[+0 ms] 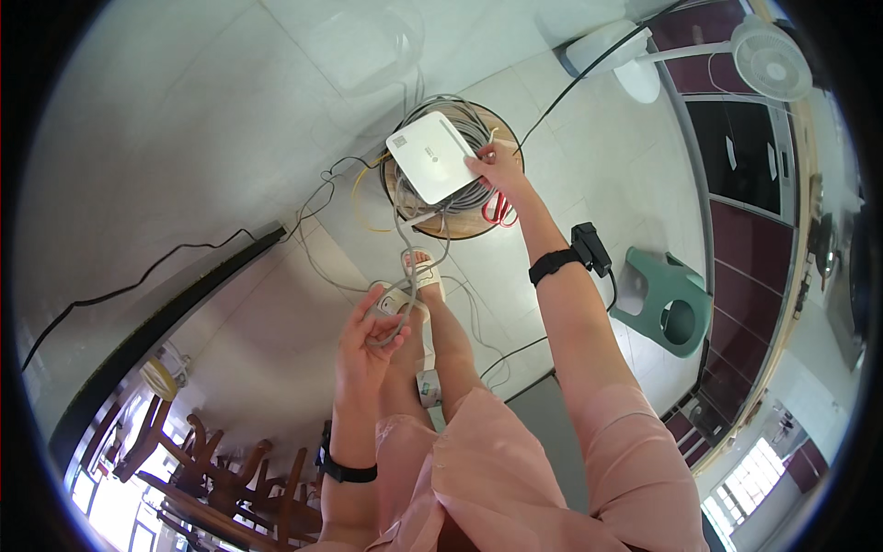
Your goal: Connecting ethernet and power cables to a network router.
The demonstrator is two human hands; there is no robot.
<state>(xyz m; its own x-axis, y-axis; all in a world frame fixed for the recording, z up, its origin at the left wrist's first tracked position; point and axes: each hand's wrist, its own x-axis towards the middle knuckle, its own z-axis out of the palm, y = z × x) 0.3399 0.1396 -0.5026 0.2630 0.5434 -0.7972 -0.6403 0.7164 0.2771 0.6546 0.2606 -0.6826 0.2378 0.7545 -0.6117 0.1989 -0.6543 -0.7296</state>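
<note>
My right hand grips the right edge of a white router or modem box. The box lies over a coil of grey cable on a round wood-topped stool or small table. Red-handled scissors rest at the tabletop's right edge, just below that hand. My left hand is raised, palm up, lower down, with a loop of grey cable across its curled fingers; the cable runs up to the coil. A yellow cable hangs off the left side of the tabletop.
A green plastic stool stands at the right, near dark red cabinets. A white fan is at the upper right. Black cables cross the area on both sides. Wooden chairs are at lower left. Loose grey cable lies around my feet.
</note>
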